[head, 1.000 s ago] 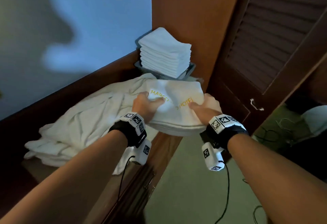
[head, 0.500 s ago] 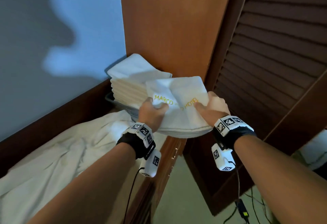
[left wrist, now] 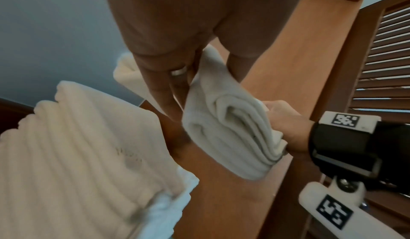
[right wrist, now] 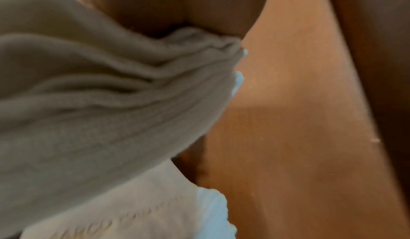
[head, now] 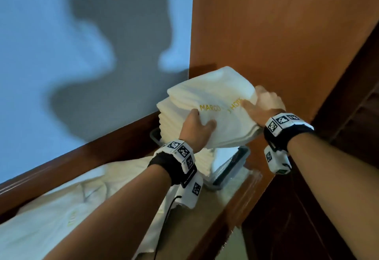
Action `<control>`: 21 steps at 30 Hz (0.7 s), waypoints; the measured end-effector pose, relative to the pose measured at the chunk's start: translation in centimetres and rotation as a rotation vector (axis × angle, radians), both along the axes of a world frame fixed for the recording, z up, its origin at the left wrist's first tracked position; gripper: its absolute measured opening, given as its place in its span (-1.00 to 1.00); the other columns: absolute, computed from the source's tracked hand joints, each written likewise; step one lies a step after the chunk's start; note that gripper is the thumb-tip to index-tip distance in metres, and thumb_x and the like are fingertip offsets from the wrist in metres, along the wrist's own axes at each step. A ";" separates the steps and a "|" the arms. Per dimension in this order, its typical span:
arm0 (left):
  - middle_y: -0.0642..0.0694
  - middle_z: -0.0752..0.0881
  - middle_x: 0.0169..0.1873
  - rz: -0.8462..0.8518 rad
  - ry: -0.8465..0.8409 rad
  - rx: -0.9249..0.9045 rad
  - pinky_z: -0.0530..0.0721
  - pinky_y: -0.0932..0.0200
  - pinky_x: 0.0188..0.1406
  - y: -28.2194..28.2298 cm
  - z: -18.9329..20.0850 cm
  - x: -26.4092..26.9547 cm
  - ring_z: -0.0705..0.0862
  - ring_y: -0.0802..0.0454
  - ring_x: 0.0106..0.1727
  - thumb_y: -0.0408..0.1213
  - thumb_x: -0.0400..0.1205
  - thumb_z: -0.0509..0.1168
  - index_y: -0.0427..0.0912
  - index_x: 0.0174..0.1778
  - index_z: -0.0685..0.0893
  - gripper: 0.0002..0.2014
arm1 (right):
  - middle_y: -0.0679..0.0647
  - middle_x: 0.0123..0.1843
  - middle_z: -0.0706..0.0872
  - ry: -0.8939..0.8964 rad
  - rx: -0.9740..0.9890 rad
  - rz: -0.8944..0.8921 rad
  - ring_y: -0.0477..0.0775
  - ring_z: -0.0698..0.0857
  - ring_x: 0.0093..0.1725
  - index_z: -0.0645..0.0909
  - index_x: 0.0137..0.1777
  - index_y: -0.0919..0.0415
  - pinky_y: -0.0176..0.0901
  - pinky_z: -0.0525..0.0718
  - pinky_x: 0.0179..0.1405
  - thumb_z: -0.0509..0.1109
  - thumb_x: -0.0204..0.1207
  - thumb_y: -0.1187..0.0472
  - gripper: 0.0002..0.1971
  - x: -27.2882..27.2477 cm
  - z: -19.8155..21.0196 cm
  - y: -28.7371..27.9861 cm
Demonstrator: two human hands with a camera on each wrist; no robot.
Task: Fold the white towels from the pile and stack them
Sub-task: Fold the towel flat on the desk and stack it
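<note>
Both forearms reach forward and up, the left hand (head: 195, 126) and right hand (head: 263, 106) each gripping an end of a folded white towel (head: 223, 120), thumbs on top and fingers curled beneath. The towel is held just above the stack of folded towels (head: 170, 120), which sits in a grey basket (head: 231, 169) on the counter (head: 235, 194); unfolded towels (head: 61, 214) lie to the left.
</note>
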State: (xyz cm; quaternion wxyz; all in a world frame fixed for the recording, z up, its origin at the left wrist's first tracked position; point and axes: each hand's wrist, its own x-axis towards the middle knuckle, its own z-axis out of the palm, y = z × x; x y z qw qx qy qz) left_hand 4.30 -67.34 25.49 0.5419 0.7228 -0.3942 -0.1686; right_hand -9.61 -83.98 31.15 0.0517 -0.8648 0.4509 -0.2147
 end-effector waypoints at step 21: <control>-0.25 0.73 -0.04 0.427 0.663 0.030 0.81 -0.37 -0.27 -10.1 -7.5 1.3 0.81 -0.31 -0.11 -0.30 0.63 0.46 -0.33 0.14 0.59 -0.73 | 0.14 -0.01 0.68 0.029 0.482 0.380 0.21 0.67 0.01 0.56 0.00 0.22 -0.08 0.46 -0.06 0.29 0.69 -0.06 -0.69 9.2 -10.7 -19.5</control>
